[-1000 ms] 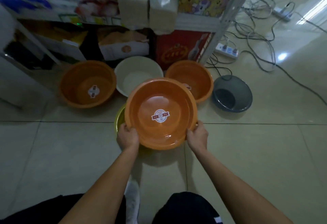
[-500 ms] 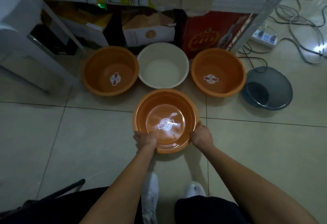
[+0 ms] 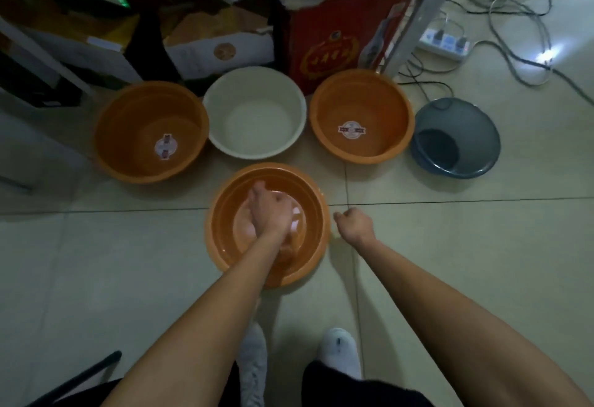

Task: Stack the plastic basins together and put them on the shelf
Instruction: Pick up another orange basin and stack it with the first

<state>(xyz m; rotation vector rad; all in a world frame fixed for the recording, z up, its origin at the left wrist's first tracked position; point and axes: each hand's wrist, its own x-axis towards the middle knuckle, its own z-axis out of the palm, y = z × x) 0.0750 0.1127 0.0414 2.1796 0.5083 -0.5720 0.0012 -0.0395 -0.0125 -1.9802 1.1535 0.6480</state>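
The left hand (image 3: 268, 210) presses flat inside the nearest orange basin (image 3: 221, 246), fingers spread, gripping nothing; the right hand (image 3: 355, 225) hangs loosely curled just right of its rim, empty. This basin sits on the tiled floor (image 3: 450, 262) (whether another nests under it, I cannot tell). Beyond it stand two more orange basins (image 3: 128, 136) (image 3: 363, 146), a white basin (image 3: 254, 117) between them, and a grey basin (image 3: 456, 139) tipped furthest right. Thin plastic likely feels light, slightly flexible and slick; opposite rims offer the best hold. The shelf post (image 3: 418, 24) rises behind, cables nearby.
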